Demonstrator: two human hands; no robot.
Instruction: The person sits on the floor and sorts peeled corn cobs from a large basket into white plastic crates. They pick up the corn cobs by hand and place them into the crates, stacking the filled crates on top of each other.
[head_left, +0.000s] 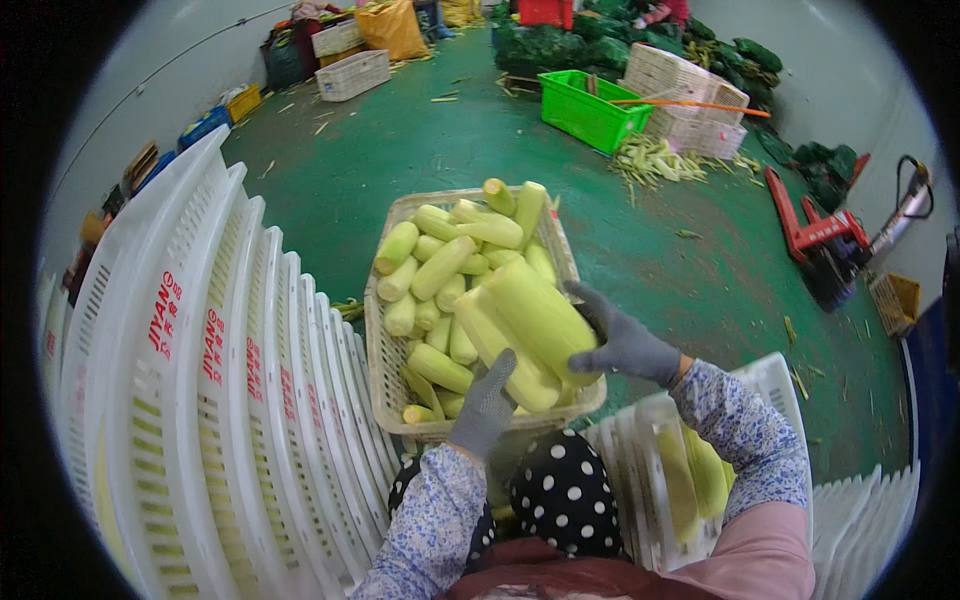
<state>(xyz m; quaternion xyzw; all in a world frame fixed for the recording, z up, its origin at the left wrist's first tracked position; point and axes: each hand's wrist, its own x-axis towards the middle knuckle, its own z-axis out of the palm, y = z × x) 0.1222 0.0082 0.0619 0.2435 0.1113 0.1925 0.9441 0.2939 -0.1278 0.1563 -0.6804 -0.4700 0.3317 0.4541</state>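
Between my two grey-gloved hands is a small bundle of trimmed corn ears in pale green husks (541, 319), held tilted above a crate. My left hand (484, 409) grips the bundle's lower left side, its thumb on the near ear. From the right, my right hand (626, 339) clasps the other side, some of its fingers hidden behind the corn. Below, a cream plastic crate (379, 367) stands in front of my knees, with many more trimmed corn ears (442, 266) lying in it at various angles.
Stacked white slotted crates (180, 360) rise close on my left. By my right knee, a white crate (784, 397) holds corn. Farther off are a green crate (592, 112), a heap of husks (660, 159), green mesh sacks (540, 49) and a red pallet jack (825, 232).
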